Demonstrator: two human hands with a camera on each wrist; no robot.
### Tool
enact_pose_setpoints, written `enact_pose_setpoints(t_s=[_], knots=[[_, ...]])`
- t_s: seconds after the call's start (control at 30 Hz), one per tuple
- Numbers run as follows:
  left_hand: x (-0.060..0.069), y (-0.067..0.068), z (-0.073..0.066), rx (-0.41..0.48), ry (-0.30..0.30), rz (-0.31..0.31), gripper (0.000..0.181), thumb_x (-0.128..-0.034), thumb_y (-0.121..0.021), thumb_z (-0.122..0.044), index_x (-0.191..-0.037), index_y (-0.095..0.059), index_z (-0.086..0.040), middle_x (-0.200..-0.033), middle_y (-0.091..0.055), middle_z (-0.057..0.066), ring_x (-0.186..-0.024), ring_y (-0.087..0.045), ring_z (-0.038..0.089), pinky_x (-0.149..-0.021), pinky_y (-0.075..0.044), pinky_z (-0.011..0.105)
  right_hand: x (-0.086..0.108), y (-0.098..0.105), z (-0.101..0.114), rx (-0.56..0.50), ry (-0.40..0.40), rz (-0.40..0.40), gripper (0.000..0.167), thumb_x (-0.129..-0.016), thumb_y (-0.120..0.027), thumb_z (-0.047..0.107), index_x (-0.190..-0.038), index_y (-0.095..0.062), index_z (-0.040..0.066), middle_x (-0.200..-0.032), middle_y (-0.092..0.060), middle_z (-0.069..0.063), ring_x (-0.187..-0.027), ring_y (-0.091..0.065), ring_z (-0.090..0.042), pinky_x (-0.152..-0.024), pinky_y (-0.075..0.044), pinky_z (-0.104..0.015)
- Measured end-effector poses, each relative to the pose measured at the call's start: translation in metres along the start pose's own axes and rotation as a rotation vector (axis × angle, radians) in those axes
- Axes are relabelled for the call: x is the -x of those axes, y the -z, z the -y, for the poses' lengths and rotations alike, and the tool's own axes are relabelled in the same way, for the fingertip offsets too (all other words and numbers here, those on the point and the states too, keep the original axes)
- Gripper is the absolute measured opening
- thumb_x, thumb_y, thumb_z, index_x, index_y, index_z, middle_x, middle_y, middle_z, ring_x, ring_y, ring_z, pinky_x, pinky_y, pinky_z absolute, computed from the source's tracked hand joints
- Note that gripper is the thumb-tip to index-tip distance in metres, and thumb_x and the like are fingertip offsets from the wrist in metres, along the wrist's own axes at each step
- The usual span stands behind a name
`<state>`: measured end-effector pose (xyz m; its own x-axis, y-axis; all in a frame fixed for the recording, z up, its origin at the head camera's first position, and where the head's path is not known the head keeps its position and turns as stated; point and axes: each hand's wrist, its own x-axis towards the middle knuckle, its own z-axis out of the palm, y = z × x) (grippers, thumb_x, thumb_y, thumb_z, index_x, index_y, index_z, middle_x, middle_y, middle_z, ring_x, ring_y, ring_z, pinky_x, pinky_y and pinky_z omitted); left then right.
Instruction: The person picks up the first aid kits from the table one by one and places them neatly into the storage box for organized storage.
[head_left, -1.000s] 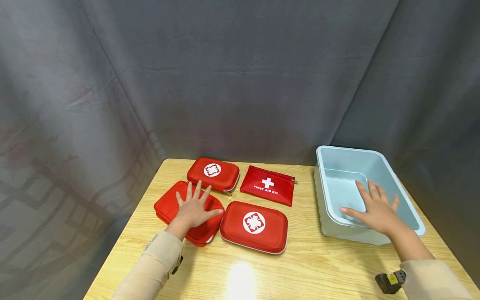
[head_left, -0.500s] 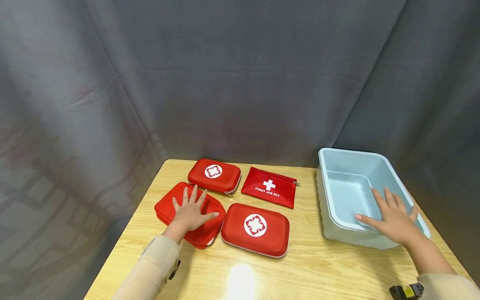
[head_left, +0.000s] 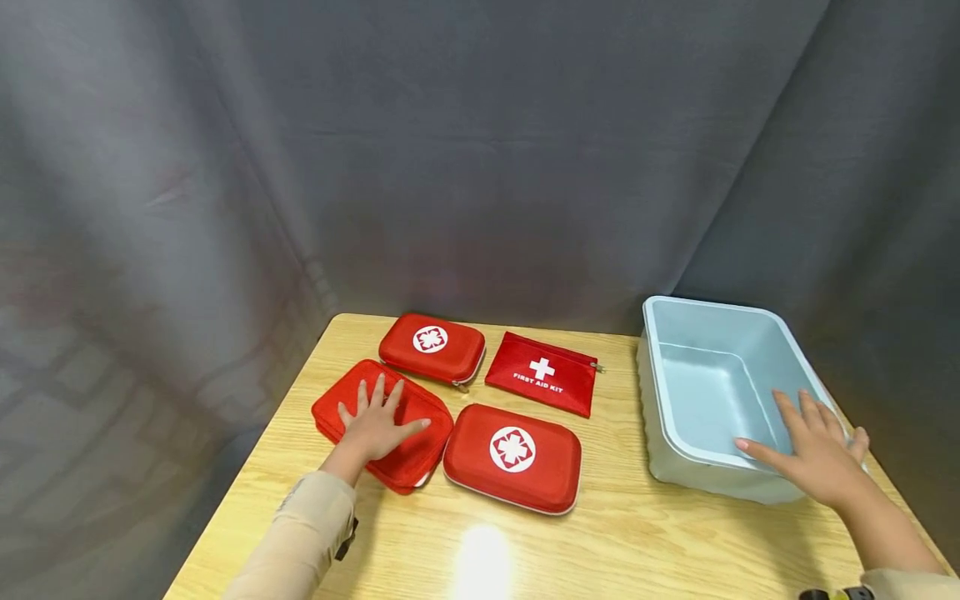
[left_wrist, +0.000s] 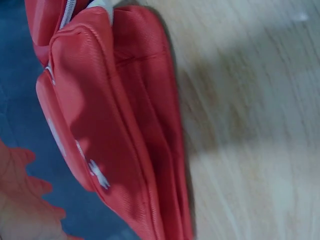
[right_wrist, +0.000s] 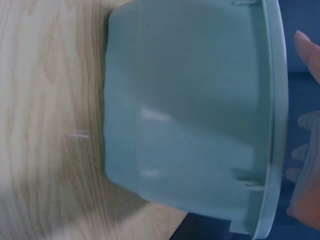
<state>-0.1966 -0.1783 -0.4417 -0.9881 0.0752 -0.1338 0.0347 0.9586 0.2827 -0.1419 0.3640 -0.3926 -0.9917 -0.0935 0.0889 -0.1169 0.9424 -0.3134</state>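
My left hand (head_left: 371, 432) hovers with spread fingers over a red fabric first aid pouch (head_left: 341, 402) at the left of the table. A gap separates hand and pouch in the left wrist view, where the pouch (left_wrist: 95, 120) is seen from its side. My right hand (head_left: 821, 458), fingers spread, is held over the near right corner of a pale blue plastic bin (head_left: 693, 471). In the right wrist view its fingers stay apart from the bin's rim (right_wrist: 279, 115). Neither hand holds anything.
Right of the pouch lies a red hard first aid case (head_left: 472, 458) with a white emblem. A smaller similar case (head_left: 397, 342) sits behind, beside a flat red zip pouch (head_left: 517, 367) marked FIRST AID KIT. Grey curtains (head_left: 480, 167) hang behind the wooden table (head_left: 615, 542).
My right hand has drifted right and toward me, from over the bin's inside to its near right corner. My left hand has shifted slightly left and nearer. The objects keep their places.
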Motion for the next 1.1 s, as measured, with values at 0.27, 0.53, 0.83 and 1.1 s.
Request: enact_pose_setpoints(t_s=[0.27, 0.53, 0.83, 1.1], knots=[[0.002, -0.002, 0.011, 0.094, 0.059, 0.007, 0.087, -0.0751, -0.044, -0.063, -0.137, -0.017, -0.009, -0.141, -0.001, 0.021, -0.122, 0.008, 0.046, -0.083, 0.007, 0.068, 0.001, -0.002, -0.003, 0.007, -0.018, 0.012, 0.09, -0.079, -0.052, 0.048, -0.136, 0.0, 0.0, -0.131, 0.007, -0.037, -0.116, 0.011, -0.054, -0.073, 0.012, -0.071], [0.004, -0.004, 0.015, 0.151, 0.128, -0.011, 0.082, -0.079, -0.046, -0.054, -0.137, -0.017, -0.004, -0.139, -0.004, 0.025, -0.121, 0.002, 0.048, -0.083, 0.001, 0.069, 0.009, -0.002, -0.011, 0.001, -0.039, -0.002, 0.086, -0.081, -0.05, 0.046, -0.136, -0.001, 0.0, -0.131, 0.007, -0.037, -0.116, 0.012, -0.053, -0.072, 0.011, -0.071], [0.002, -0.008, 0.022, 0.192, 0.168, -0.017, 0.083, -0.0799, -0.045, -0.053, -0.136, -0.014, -0.001, -0.138, -0.003, 0.027, -0.12, 0.002, 0.049, -0.082, -0.002, 0.071, 0.017, -0.004, -0.021, -0.016, -0.076, 0.016, 0.085, -0.083, -0.047, 0.045, -0.134, 0.001, -0.004, -0.13, 0.016, -0.035, -0.114, 0.014, -0.055, -0.073, 0.013, -0.071], [0.005, -0.01, 0.026, 0.251, 0.224, -0.032, 0.085, -0.0797, -0.046, -0.052, -0.136, -0.01, 0.0, -0.137, -0.005, 0.028, -0.12, 0.001, 0.049, -0.083, -0.005, 0.07, 0.023, -0.006, -0.026, -0.02, -0.101, 0.018, 0.085, -0.084, -0.046, 0.045, -0.134, 0.003, -0.004, -0.129, 0.013, -0.037, -0.114, 0.014, -0.055, -0.073, 0.011, -0.072]])
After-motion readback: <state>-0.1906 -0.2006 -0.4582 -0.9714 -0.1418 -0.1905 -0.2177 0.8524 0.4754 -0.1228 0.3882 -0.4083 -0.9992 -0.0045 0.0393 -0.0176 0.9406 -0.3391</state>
